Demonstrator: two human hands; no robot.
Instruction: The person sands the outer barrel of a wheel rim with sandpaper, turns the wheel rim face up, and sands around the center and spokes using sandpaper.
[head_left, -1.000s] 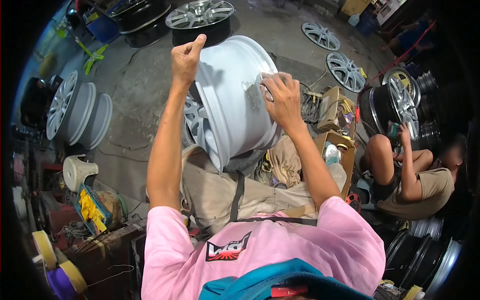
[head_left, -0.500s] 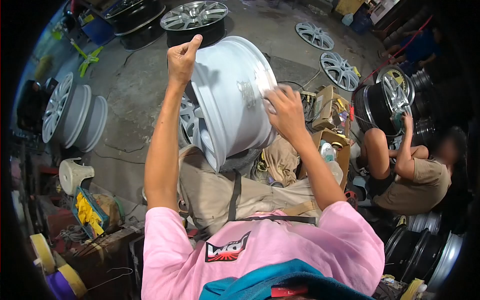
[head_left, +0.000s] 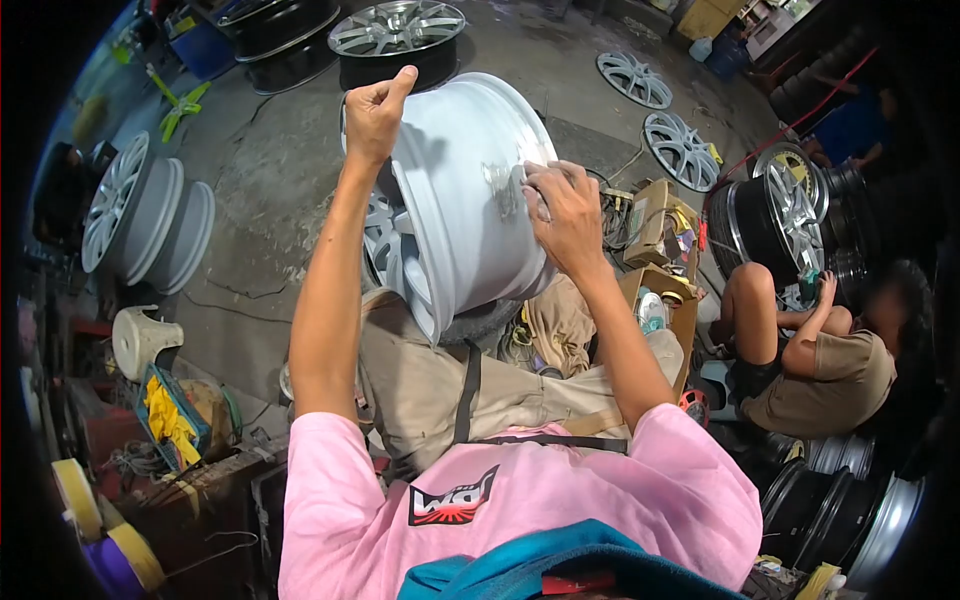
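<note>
A light grey wheel rim (head_left: 465, 190) stands tilted in front of my knees, its spoked face to the left. My left hand (head_left: 376, 115) is closed over the rim's upper left edge, thumb up. My right hand (head_left: 565, 210) presses on the barrel near its right edge, fingers bent; what lies under the fingertips, if anything, is too hidden to make out. Just left of those fingers is a rough, darker grey patch (head_left: 502, 185) on the barrel.
Spoked wheels (head_left: 130, 210) stand at the left, and a chrome-faced wheel (head_left: 397, 30) lies beyond the rim. Grey wheel faces (head_left: 680, 150) rest on the floor. A box of supplies (head_left: 660, 225) is at the right, near a crouching person (head_left: 830, 370) by a wheel.
My right hand moved slightly right and down along the barrel, then back up and left. My left hand keeps its place on the edge. The crouching person's hand moved lower on the wheel.
</note>
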